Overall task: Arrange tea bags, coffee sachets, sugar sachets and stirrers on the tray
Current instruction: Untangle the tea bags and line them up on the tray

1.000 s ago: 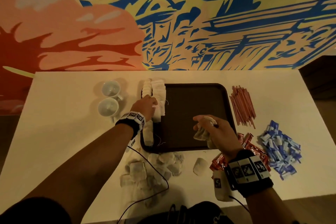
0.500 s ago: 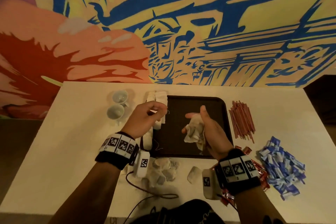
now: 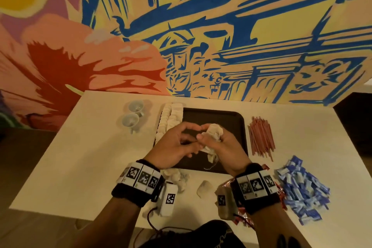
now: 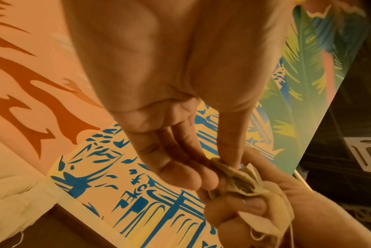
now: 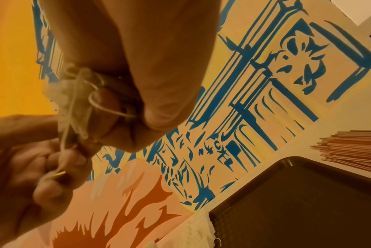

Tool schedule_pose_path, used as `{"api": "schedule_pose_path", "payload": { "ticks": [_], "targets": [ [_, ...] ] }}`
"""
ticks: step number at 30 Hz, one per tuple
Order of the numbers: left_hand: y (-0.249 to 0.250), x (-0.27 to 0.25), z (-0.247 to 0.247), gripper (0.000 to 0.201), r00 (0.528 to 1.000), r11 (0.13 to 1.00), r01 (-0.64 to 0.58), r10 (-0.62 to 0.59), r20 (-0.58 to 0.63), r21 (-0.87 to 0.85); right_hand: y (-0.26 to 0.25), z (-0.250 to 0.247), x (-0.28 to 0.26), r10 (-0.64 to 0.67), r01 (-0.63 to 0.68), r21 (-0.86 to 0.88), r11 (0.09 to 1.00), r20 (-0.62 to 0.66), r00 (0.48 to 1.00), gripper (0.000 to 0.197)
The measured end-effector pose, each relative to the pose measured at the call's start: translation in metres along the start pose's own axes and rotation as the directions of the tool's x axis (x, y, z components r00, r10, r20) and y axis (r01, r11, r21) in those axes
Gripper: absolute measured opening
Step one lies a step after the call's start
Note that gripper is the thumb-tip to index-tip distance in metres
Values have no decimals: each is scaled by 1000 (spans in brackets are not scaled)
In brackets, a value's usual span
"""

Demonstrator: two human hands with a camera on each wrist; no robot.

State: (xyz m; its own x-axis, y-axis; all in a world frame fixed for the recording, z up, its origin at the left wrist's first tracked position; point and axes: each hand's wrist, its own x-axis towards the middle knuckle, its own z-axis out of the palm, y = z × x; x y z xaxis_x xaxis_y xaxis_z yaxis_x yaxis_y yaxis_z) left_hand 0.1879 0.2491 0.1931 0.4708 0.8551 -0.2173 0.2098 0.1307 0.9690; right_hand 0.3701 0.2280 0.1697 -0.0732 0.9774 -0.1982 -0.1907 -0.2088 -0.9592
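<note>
Both hands meet above the dark tray (image 3: 231,119). My right hand (image 3: 219,139) grips a bunch of pale tea bags (image 3: 213,133) with strings hanging below it. My left hand (image 3: 198,135) pinches one tea bag (image 4: 233,176) at the edge of that bunch between thumb and fingers. In the right wrist view the bunch of tea bags (image 5: 74,100) sits in my right hand (image 5: 127,117), and my left hand (image 5: 53,167) pinches a string and a yellow tag. A row of tea bags (image 3: 171,119) lines the tray's left edge.
Red stirrers (image 3: 260,139) lie right of the tray, blue sugar sachets (image 3: 302,187) at the near right. Red coffee sachets (image 3: 241,213) are partly hidden under my right wrist. Loose tea bags (image 3: 204,188) lie in front of the tray. Two white cups (image 3: 130,121) stand left.
My left hand left the tea bag row at the tray's left edge and came to the right hand. It now pinches a bag from the bunch. The head view tilted up.
</note>
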Motion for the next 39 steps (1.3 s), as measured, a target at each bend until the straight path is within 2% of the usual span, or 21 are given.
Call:
{"api": "schedule_pose_path", "payload": {
  "ticks": [6, 8, 11, 16, 18, 21, 24, 26, 30, 32, 36, 39],
  "targets": [
    [5, -12, 14, 32, 983, 997, -72, 66, -171, -32, 4, -18, -19, 40, -40, 9, 999, 18, 999, 50],
    [5, -14, 16, 30, 974, 993, -88, 69, -214, -76, 2, -25, -26, 34, -34, 13, 999, 30, 999, 35],
    [4, -17, 21, 30, 980, 988, -68, 41, -192, -139, -2, -33, -33, 37, -36, -11, 999, 64, 997, 13],
    [5, -17, 30, 14, 993, 988, -56, 41, -107, -142, -10, -39, -37, 28, -24, -72, 997, 44, 999, 10],
    [5, -17, 31, 22, 992, 986, -61, 43, -116, -154, -14, -43, -38, 25, -23, -76, 997, 19, 1000, 6],
    [4, -17, 30, 15, 992, 985, -57, 39, -117, -161, -19, -49, -37, 14, -15, -95, 995, -11, 1000, 11],
    [4, -17, 31, 23, 993, 984, -61, 42, -113, -168, -24, -55, -35, 11, -14, -97, 995, -29, 1000, 15],
    [4, -16, 32, 16, 989, 976, -64, 34, -147, -206, -26, -58, -34, 15, -18, -87, 996, -40, 999, 20],
    [0, -14, 32, 35, 957, 942, -89, -10, -291, -322, -22, -62, -31, 43, -52, -34, 998, -225, 973, 26],
    [0, -13, 31, 40, 947, 919, -107, -22, -322, -378, -21, -65, -29, 59, -73, -36, 997, -303, 951, 28],
    [-2, -13, 29, 41, 934, 875, -141, -38, -356, -464, -21, -64, -26, 52, -85, -108, 991, -276, 960, 33],
    [-4, -14, 26, 34, 926, 855, -159, -44, -374, -494, -21, -61, -21, 45, -78, -110, 991, -274, 961, 33]
  ]
}}
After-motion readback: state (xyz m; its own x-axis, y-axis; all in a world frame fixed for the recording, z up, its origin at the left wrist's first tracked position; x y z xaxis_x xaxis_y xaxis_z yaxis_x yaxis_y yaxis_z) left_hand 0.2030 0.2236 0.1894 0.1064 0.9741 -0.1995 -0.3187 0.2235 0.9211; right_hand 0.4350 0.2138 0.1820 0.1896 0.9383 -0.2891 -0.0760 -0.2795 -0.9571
